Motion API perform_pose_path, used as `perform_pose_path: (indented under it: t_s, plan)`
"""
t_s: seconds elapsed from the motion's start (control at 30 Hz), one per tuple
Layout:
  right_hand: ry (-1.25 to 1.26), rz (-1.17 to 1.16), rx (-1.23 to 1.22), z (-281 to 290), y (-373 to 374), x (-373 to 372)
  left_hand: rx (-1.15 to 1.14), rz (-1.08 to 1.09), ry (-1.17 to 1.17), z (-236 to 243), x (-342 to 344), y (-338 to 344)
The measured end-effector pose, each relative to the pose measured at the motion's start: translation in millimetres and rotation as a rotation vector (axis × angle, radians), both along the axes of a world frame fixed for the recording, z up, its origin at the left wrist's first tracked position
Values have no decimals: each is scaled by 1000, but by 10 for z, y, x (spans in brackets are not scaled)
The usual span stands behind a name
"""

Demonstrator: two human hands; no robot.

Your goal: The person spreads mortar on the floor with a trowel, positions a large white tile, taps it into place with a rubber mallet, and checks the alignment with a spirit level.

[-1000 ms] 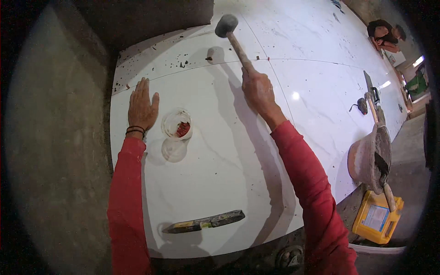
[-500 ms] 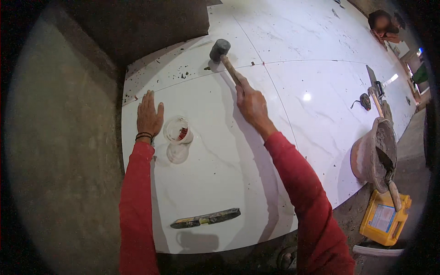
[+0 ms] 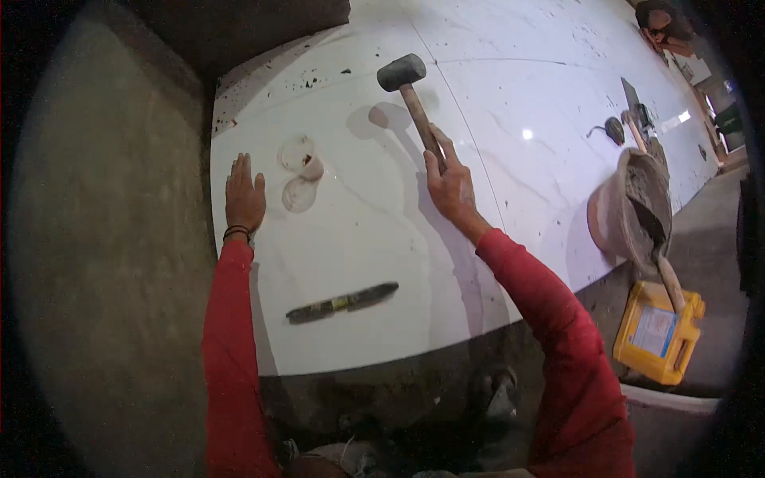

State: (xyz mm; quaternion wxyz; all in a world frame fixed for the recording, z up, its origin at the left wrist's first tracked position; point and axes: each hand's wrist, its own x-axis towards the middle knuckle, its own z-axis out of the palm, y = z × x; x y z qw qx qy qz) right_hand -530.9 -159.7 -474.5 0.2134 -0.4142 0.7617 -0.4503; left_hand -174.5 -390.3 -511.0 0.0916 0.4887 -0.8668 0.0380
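Observation:
My right hand (image 3: 453, 185) grips the wooden handle of a rubber mallet (image 3: 402, 72). Its dark head is raised above the white marbled floor tile (image 3: 374, 247), throwing a shadow to the left. Flat on the same tile, near its left edge by the wall, lies my left hand (image 3: 245, 195), fingers stretched out and holding nothing. Just right of that hand stands a small clear plastic tub (image 3: 309, 166) with a bit of red inside. Nearer to me a dark spirit level (image 3: 343, 303) lies across the tile.
At the right, a bucket of grey mortar (image 3: 610, 207) holds a trowel. Below it lies a yellow jerrycan (image 3: 657, 333). A tape measure (image 3: 613, 130) and a long-bladed tool (image 3: 631, 94) rest on the tiles beyond. A grey wall (image 3: 111, 239) borders the left; another person (image 3: 660, 22) is far right.
The mallet has lifted off the tile near the joint, its head now turned sideways. My left hand stays flat on the tile. The whole view has shifted, showing more floor near me.

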Motion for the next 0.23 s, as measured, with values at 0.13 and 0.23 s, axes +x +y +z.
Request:
perform_pose_path:
  t_s: [0.13,0.23]
  plan:
    - [44,16,-17,-106,600,141,41,-14,-15,2,303,619]
    - [168,55,-161,-215,899,268,121,-16,12,33,558,963]
